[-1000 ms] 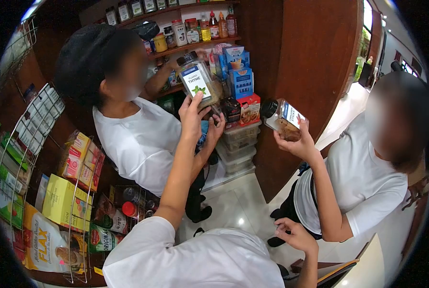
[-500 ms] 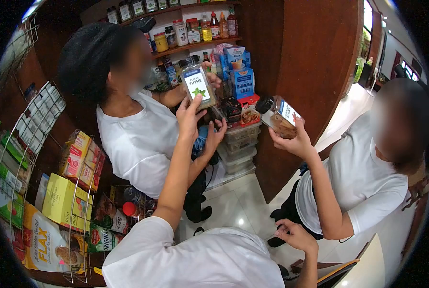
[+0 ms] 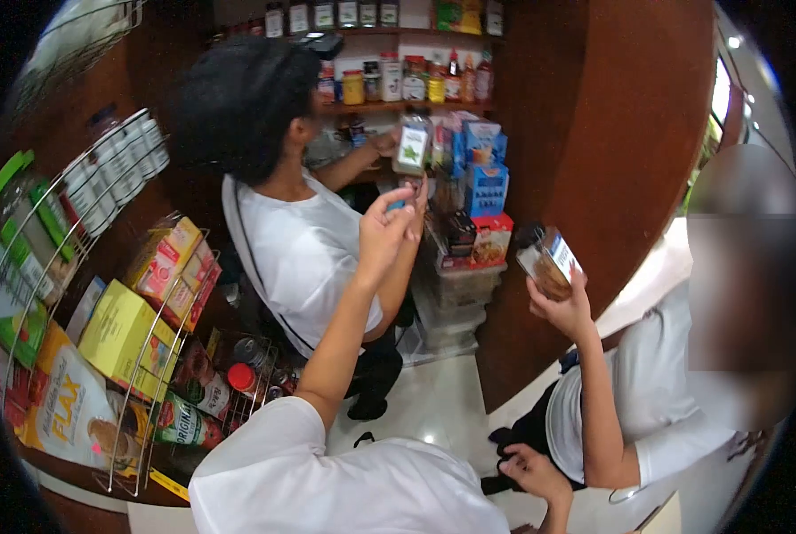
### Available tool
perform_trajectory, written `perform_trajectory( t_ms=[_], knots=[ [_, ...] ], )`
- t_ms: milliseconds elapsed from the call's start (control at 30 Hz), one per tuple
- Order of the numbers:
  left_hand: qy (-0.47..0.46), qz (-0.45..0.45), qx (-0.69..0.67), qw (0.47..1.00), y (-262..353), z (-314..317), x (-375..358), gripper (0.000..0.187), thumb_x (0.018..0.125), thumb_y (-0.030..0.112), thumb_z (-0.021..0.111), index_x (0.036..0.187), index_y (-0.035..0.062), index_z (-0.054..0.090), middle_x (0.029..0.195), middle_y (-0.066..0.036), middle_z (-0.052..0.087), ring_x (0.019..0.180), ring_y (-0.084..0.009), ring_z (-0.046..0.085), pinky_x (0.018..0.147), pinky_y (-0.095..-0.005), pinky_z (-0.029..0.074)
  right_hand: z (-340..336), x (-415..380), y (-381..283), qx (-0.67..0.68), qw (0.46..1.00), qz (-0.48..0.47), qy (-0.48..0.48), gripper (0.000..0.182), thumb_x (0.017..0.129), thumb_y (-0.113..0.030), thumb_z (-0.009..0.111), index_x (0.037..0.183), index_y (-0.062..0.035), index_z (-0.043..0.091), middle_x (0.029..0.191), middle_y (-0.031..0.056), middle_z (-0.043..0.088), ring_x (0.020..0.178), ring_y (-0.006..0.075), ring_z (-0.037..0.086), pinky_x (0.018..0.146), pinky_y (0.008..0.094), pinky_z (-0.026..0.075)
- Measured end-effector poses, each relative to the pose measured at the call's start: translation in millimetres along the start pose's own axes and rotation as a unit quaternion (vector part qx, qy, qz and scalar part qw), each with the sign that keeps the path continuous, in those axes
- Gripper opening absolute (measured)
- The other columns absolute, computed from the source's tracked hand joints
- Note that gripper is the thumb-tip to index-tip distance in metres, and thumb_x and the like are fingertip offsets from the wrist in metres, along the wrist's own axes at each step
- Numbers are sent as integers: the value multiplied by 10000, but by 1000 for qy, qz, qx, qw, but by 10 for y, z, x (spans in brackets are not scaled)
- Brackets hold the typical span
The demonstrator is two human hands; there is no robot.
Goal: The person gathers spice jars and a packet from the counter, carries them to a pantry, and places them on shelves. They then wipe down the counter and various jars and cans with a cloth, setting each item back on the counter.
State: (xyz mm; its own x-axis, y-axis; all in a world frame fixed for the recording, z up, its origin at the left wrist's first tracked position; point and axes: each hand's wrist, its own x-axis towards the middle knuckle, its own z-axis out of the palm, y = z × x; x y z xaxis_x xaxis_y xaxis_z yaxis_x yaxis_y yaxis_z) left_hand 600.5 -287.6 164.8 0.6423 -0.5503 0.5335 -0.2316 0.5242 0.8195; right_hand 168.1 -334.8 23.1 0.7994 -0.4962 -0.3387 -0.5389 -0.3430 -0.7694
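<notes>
My left hand (image 3: 387,233) is raised in the middle, its fingers loosely bent and apart, holding nothing. Just above it, the left co-worker's hands have a clear spice jar (image 3: 412,148) with a dark lid and a white label showing green leaves. My right hand (image 3: 537,473) hangs low at the right, fingers loosely curled and apart with nothing seen in them. To the right, another co-worker's hand (image 3: 565,307) holds up a jar of cinnamon sticks (image 3: 551,264), tilted, with a dark lid.
Shelves (image 3: 398,107) with sauce bottles and spice jars line the back. Blue boxes (image 3: 487,190) and a red box (image 3: 492,238) stand on stacked plastic containers (image 3: 456,303). Wire racks (image 3: 153,392) of packaged food flank the left; a brown door panel (image 3: 585,160) stands right.
My left hand has let go of the thyme jar, which the left co-worker now holds farther away, facing the shelves. The view has shifted; the right co-worker still holds the cinnamon jar.
</notes>
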Motion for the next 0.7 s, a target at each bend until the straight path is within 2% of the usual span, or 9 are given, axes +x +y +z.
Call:
perform_trajectory(
  t_ms=[200,267,367,433,467,500,533,600,700],
  knots=[
    [65,39,0,997,154,-290,-242,327,887,88,537,1194,-14,492,787,-54,583,736,-107,578,670,-247,500,-8,37,51,-16,999,25,-31,435,826,-282,653,1138,-5,531,789,61,626,732,132,579,694,264,471],
    [-120,-33,-39,991,218,-279,-313,339,884,102,551,1205,9,496,837,-66,609,799,-119,590,698,-262,504,10,51,137,-16,999,19,-35,436,827,-282,654,1145,-10,531,798,51,614,731,125,560,696,254,463],
    [-200,15,9,980,464,-255,-387,391,871,95,575,1238,10,467,854,-67,619,748,-97,585,646,-258,492,-21,53,20,8,996,70,-47,456,830,-302,657,1144,3,528,782,26,576,738,102,534,693,231,441],
    [-163,75,-18,984,819,-415,-394,416,866,96,572,1255,9,457,831,-74,628,619,-113,591,605,-271,500,-5,106,186,7,998,42,-41,459,829,-305,659,1144,2,528,778,23,571,731,100,530,686,231,440],
    [-92,205,-68,972,897,-501,-330,439,861,114,571,1269,8,446,730,-74,627,490,-128,567,549,-263,501,12,113,269,10,999,19,-38,462,827,-307,661,1145,2,528,773,19,566,723,98,526,680,230,440],
    [-52,251,-110,960,1209,-552,-234,451,871,142,548,1287,18,429,578,-32,572,435,-116,539,495,-246,487,14,123,270,-2,998,41,-40,445,829,-295,661,1144,-9,532,776,18,564,710,97,518,673,232,439],
    [13,275,-98,956,1530,-561,-129,508,886,199,497,1342,24,359,449,61,355,360,-38,356,413,-239,413,8,111,247,-2,998,44,-42,445,829,-295,661,1144,-9,532,776,18,564,710,97,518,673,232,439],
    [64,267,-135,952,1774,-921,392,480,915,139,442,1363,13,323,505,69,300,424,-43,284,457,-219,303,5,94,189,8,998,54,-38,425,836,-282,654,1145,-17,533,780,20,569,713,100,520,677,235,443],
    [264,195,22,945,1840,-1305,1349,644,849,76,554,1407,21,236,552,27,381,471,-65,338,505,-262,386,-4,87,113,13,996,77,-42,406,842,-253,647,1152,-20,524,825,39,592,750,105,536,687,237,449]
  ],
)
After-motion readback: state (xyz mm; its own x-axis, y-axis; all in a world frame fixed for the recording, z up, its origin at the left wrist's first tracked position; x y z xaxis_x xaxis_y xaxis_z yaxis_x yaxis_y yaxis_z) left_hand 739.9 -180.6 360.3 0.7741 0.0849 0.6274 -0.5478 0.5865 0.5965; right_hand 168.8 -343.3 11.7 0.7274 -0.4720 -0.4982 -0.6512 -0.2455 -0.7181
